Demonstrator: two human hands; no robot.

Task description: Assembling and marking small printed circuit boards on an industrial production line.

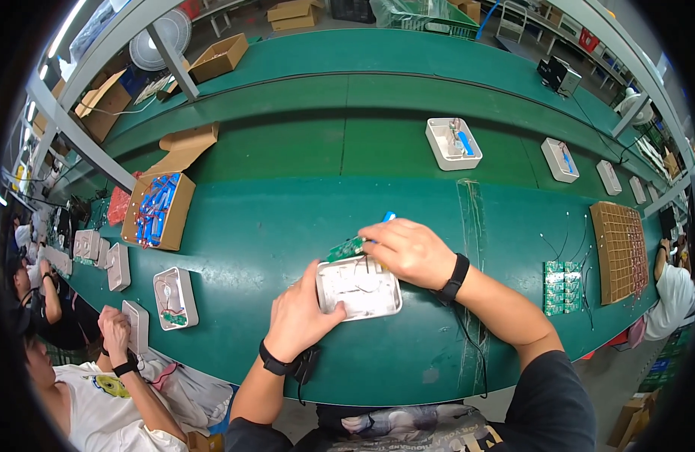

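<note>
My left hand [303,315] grips a white plastic housing [358,290] at its left side, the thumb over the near rim. The housing lies open side up on the green bench, with thin wires inside. My right hand [411,252] is closed at the housing's far edge, its fingertips on a green circuit board [345,249]. A blue cylindrical battery [390,216] shows just beyond those fingers, mostly hidden by them. Black bands circle both my wrists.
A cardboard box of blue batteries [157,211] stands at left, near another white housing [175,299]. Green circuit boards [562,288] and a gridded brown tray [618,252] lie at right. Housings with parts [453,144] sit on the far strip. A co-worker [121,377] sits at lower left.
</note>
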